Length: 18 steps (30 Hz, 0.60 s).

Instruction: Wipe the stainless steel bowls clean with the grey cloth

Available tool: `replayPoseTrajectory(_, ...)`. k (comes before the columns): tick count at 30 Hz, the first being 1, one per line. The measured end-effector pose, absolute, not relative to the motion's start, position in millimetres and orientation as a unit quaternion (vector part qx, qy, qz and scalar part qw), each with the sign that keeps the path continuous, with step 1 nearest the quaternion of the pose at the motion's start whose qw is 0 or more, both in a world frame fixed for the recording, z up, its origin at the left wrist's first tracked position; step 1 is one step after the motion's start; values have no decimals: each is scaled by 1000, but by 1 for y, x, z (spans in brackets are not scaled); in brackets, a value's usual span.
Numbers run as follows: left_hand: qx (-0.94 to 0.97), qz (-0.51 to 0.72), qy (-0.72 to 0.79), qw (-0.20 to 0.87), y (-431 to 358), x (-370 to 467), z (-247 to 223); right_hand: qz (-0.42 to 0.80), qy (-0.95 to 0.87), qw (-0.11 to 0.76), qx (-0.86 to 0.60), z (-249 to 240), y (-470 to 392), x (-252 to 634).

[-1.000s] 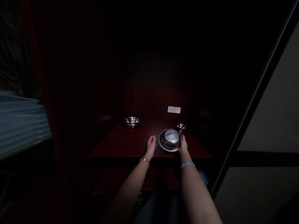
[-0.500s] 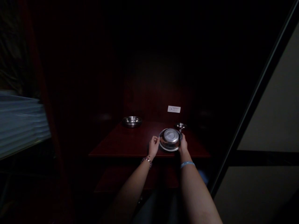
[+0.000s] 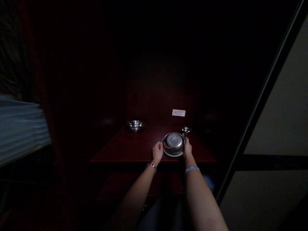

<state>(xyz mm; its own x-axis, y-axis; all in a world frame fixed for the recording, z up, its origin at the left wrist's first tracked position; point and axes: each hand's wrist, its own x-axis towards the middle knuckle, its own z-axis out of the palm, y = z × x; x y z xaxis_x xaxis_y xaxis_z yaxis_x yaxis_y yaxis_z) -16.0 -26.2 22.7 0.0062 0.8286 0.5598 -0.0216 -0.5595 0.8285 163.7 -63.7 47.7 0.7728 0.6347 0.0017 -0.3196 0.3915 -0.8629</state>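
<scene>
A shiny metal bowl is tipped so that its round underside faces me, above the front part of a dark red shelf. My left hand has its fingers curled at the left edge of the rim. On the opposite side my right hand grips the rim, its fingers partly hidden. A small greyish bit of something, perhaps cloth, shows by the right fingers. Just behind that hand is a small shallow metal dish.
Several metal bowls or plates are stacked at the back left of the shelf. A white socket panel is on the back wall. A lower shelf lies beneath. Pale blue layered material stands at far left.
The bowl and both hands have shifted very slightly left. The greyish bit by my right fingers shows more clearly at the rim now.
</scene>
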Motion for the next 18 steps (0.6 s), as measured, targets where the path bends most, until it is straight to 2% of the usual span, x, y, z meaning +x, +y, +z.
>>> replayPoseTrajectory(5, 601, 602, 259, 459, -22, -19, 25, 329, -146, 818, -448, 51, -66, 161)
replayPoseTrajectory(9, 571, 602, 239, 504, -20, -18, 24, 345, -162, 824, -420, 50, -64, 158)
replayPoseTrajectory(12, 558, 607, 259, 503, -20, -16, 23, 348, -161, 824, -417, 50, -62, 156)
replayPoseTrajectory(18, 570, 630, 306, 429, -18, -17, 18, 325, -160, 822, -440, 48, -61, 157)
